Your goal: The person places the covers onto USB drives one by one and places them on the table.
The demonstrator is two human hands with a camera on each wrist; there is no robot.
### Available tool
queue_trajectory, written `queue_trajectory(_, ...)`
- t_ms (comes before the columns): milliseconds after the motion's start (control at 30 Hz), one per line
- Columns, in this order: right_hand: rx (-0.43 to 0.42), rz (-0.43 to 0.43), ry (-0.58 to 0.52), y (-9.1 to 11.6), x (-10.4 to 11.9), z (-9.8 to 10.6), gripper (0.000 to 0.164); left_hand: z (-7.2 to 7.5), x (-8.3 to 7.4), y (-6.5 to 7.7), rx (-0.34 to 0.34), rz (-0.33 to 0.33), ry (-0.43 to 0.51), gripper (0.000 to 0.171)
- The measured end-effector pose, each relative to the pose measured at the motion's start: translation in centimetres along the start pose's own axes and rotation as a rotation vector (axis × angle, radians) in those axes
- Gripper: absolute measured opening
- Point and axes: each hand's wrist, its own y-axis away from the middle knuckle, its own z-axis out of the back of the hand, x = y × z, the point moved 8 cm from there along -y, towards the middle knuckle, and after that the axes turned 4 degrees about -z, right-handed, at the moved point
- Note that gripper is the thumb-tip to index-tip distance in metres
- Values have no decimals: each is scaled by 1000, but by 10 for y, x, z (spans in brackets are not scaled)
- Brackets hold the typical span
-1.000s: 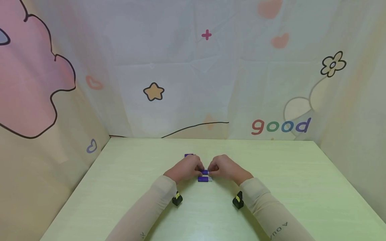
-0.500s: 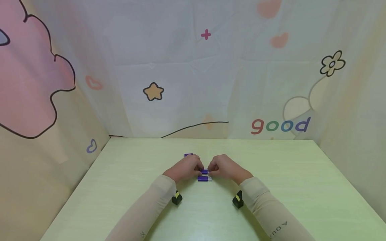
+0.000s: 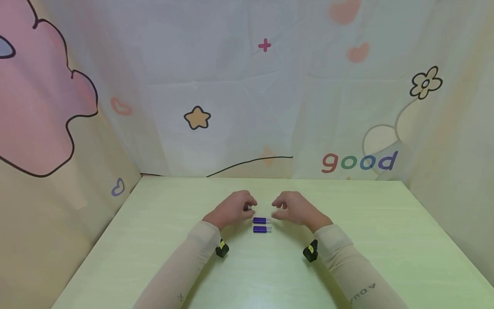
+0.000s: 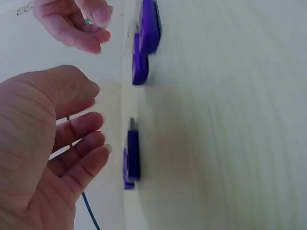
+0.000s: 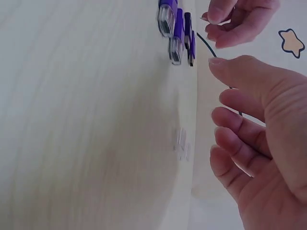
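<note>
Two purple USB sticks with clear caps on their right ends lie parallel on the table, the nearer one (image 3: 262, 229) just in front of the other (image 3: 260, 220). Beyond them, my left hand (image 3: 233, 209) hovers to the left with fingers loosely bent and nothing held. My right hand (image 3: 299, 209) mirrors it on the right, its thumb and fingers apart. Past the left hand's fingers, the left wrist view shows a dark purple USB stick (image 4: 134, 153) with a bare metal plug, and another purple one (image 4: 127, 175) behind it. The left hand mostly hides these in the head view.
Small clear caps (image 5: 180, 139) lie on the pale table (image 3: 347, 257), on the right hand's side. A printed curtain (image 3: 231, 86) closes off the back and both sides. Black wrist cameras (image 3: 222, 249) sit under the sleeves.
Both hands have let go of the farther of the two capped USB sticks and left it on the table. They have moved apart and slightly farther back.
</note>
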Motion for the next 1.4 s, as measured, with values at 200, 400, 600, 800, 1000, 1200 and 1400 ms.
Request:
queue_trajectory(200, -26, 0, 33, 0, -8, 8, 41, 1, 12, -2, -12, 15, -102, 35)
queue_trajectory(400, -18, -15, 92, -1, -19, 9, 36, 1, 18, -3, 8, 58, -187, 37)
queue_trajectory(600, -15, -71, 83, -1, -32, 7, 31, 1, 20, -3, 20, 85, -237, 37)
queue_trajectory(800, -7, -110, 51, -1, -38, 5, 28, 1, 21, -2, 29, 95, -269, 33)
queue_trajectory(1000, 15, -120, 29, -2, -38, 1, 22, 1, 22, -3, 32, 93, -273, 31)
queue_trajectory(1200, 38, -94, 58, -5, -36, -1, 15, 3, 20, -3, 31, 86, -264, 20)
queue_trajectory(1400, 60, -73, 66, -8, -34, -3, 12, 3, 19, -2, 36, 73, -257, 6)
